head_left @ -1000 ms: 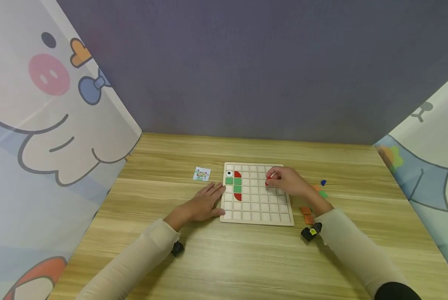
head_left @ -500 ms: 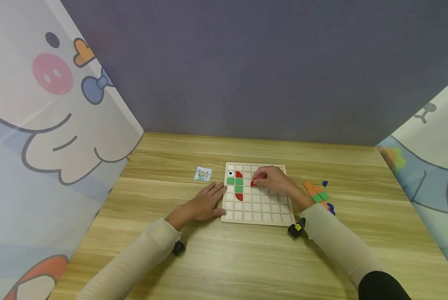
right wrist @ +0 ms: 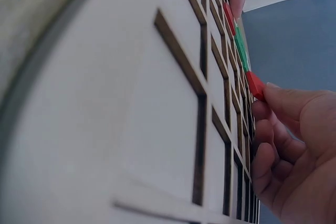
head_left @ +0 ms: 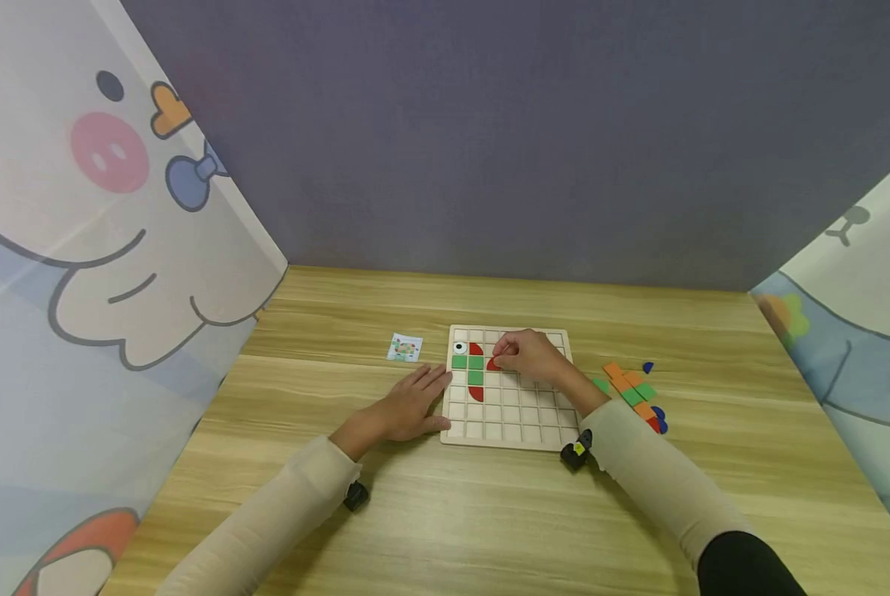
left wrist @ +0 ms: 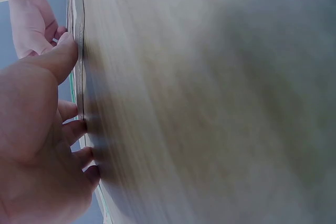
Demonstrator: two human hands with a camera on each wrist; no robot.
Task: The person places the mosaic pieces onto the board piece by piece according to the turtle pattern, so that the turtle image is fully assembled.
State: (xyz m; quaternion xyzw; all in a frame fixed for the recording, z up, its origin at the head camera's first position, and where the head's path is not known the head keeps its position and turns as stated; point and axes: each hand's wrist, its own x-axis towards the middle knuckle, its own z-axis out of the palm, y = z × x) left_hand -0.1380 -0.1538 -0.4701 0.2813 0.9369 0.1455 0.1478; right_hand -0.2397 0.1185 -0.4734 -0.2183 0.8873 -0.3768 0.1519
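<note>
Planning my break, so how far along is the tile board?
Done: eye tile, three green squares and two red pieces sit on the board.
In hand: another red piece, pinched by the right grip beside the green squares.
Remaining: loose coloured pieces beside the board, probably still to place.

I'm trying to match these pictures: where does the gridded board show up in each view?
Head: the board lies below and just right of centre.
Left wrist: the board is a thin, edge-on strip near the left side.
Right wrist: the board fills much of the left and middle.
Shared landmark: the right hand.
</note>
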